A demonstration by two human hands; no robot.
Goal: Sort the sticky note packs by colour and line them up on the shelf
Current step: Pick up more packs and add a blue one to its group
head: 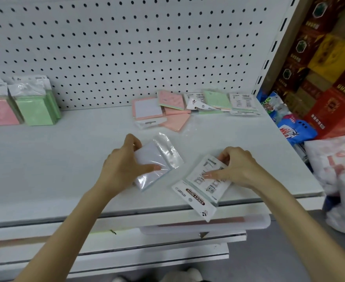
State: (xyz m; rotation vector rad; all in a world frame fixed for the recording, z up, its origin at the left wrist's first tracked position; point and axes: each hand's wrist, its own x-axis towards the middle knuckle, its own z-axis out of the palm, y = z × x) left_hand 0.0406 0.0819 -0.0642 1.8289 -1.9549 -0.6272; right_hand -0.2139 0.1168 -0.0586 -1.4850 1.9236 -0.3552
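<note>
Mid-sort at shelf (45,159) six o'clock: left hand (124,163) gripping pale sticky note pack (148,154), right hand (238,167) pinching label-up pack (200,190); next, probably checking colours, then lining beside green row (37,112) at ten o'clock

The white pegboard (126,47) is showing a grid of dark holes. Far left, pink packs (2,112) and green packs (35,111) are standing out. Near, the pale pack (149,155) is looking whitish; the printed pack (206,186) is carrying a brown band. Far right, boxes (330,110) are showing red and yellow.
</note>
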